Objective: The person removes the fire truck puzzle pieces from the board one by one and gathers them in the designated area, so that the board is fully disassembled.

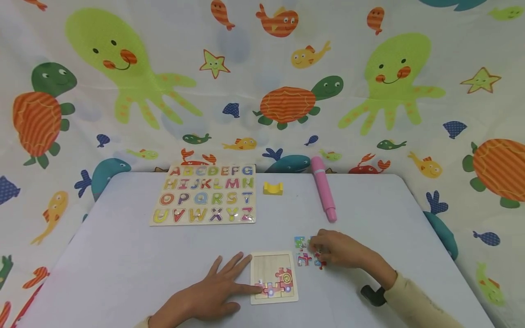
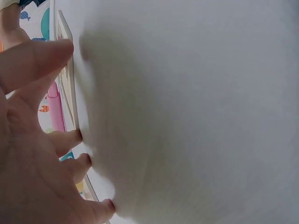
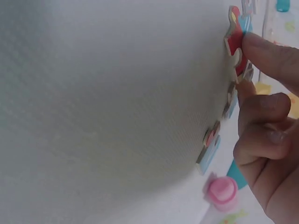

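Observation:
My left hand (image 1: 217,289) is spread beside a small wooden puzzle board (image 1: 262,260), with one finger laid on the pieces in its lower part. Joined jigsaw pieces (image 1: 285,279) fill the bottom and right of that board; bare wood shows above them. In the left wrist view the fingers (image 2: 70,140) are splayed, fingertips right at the white table. My right hand (image 1: 338,248) is over loose pieces to the right of the board. Its thumb and forefinger pinch a red and blue puzzle piece (image 3: 237,44), raised on edge. Other loose pieces (image 1: 304,259) lie close by.
A wooden alphabet board (image 1: 205,221) lies at the back left of the white table (image 1: 123,264). Right of it are a yellow block (image 1: 273,189) and a pink marker-shaped tube (image 1: 324,189). A cloth with sea animals (image 1: 246,45) hangs behind.

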Demonstrator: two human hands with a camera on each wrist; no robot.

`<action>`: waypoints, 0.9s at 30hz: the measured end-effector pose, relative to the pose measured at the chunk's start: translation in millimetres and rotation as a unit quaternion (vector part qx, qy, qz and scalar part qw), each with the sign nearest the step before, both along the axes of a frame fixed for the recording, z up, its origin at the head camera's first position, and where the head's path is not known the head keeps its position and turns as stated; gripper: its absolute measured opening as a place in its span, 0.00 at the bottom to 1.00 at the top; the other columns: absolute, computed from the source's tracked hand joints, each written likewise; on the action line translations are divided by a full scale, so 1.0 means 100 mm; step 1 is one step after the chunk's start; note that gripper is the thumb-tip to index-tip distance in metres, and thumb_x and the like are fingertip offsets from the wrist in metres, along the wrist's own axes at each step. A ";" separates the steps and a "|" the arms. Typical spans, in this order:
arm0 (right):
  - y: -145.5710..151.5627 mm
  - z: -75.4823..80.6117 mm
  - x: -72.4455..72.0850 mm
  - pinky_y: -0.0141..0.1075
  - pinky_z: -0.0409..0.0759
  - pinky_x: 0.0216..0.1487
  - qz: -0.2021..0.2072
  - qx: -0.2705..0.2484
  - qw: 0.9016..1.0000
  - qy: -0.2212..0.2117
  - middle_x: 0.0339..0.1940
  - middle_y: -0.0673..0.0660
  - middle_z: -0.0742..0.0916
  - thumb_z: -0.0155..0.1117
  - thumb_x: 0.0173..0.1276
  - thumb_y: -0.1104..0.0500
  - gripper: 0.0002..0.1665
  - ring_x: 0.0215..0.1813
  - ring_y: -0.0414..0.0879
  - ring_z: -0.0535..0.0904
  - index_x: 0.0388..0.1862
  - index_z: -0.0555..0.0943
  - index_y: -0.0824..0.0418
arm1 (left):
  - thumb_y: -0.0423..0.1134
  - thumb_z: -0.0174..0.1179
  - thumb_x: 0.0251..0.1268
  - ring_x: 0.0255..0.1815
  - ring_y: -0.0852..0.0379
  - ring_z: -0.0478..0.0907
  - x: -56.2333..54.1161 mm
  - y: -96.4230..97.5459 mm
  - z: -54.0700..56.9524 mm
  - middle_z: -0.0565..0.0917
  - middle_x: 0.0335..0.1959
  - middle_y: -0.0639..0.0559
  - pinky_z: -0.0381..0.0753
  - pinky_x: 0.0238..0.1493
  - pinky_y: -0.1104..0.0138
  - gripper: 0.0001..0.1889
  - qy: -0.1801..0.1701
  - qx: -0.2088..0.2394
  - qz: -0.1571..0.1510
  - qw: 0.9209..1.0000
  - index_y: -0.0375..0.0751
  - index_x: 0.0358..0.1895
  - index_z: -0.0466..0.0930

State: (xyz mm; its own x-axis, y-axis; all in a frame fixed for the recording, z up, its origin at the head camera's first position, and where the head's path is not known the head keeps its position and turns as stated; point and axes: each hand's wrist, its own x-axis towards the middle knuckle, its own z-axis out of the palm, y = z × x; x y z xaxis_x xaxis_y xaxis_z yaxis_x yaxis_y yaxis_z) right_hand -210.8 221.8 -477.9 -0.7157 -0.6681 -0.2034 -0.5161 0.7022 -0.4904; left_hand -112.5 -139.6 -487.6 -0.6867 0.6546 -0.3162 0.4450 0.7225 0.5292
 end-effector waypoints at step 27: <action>-0.23 0.04 0.16 0.43 0.83 0.54 0.015 0.014 0.990 0.137 0.56 0.53 0.81 0.76 0.64 0.58 0.21 0.58 0.47 0.75 0.56 0.85 0.51 | 0.42 0.68 0.65 0.84 0.40 0.41 0.00 0.00 0.01 0.51 0.84 0.49 0.40 0.74 0.30 0.32 0.002 0.005 -0.002 1.000 0.80 0.68 0.74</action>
